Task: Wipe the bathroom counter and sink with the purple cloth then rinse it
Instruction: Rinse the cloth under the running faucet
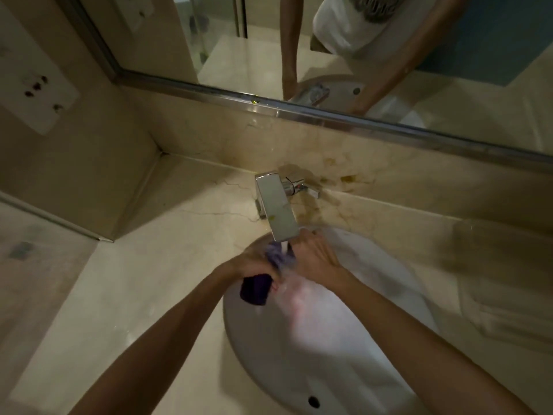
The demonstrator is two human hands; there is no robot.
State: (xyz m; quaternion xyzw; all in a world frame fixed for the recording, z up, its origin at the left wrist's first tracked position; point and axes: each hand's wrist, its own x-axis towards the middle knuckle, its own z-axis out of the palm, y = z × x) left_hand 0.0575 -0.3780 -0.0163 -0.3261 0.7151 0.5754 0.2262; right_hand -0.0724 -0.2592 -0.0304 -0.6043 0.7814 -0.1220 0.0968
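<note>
Dim, warm light throughout. A beige marble backsplash [374, 163] is seen below a wide mirror [389, 40] edged by a metal frame [329, 116] — pale floor tiles and a glass partition are reflected in it. On the left wall [98, 145] a white socket plate [36, 85] is mounted; yellowish stains are visible on the backsplash.

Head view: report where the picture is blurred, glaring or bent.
Head view: dim, warm light; motion blur smears the right counter and basin; the purple cloth under the faucet is soft; the mirror frame bows with wide-angle distortion.
</note>
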